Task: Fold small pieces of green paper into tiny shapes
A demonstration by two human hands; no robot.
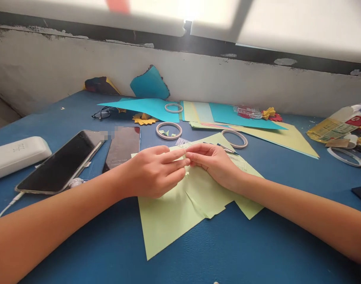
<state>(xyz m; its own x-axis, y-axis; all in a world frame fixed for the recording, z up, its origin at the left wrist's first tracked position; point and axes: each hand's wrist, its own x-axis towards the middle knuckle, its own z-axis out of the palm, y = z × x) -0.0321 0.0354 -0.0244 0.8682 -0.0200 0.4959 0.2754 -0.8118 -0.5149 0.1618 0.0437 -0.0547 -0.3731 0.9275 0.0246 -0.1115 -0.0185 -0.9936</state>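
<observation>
Above the light green paper sheets on the blue table, my two hands meet at the fingertips. My left hand has its fingers pressed together, and a small pale green bit shows at its fingertips. My right hand pinches at the same spot, its thumb and index finger touching; whatever lies between them is too small to make out. A tiny folded piece of green paper is just below the fingertips. Behind my right hand lies a dark slim tool, partly hidden, beside a clear patterned ruler.
Two phones and a white case lie at the left. Tape rolls, blue and yellow sheets, paper flowers and glasses lie further back. A bottle lies at the right.
</observation>
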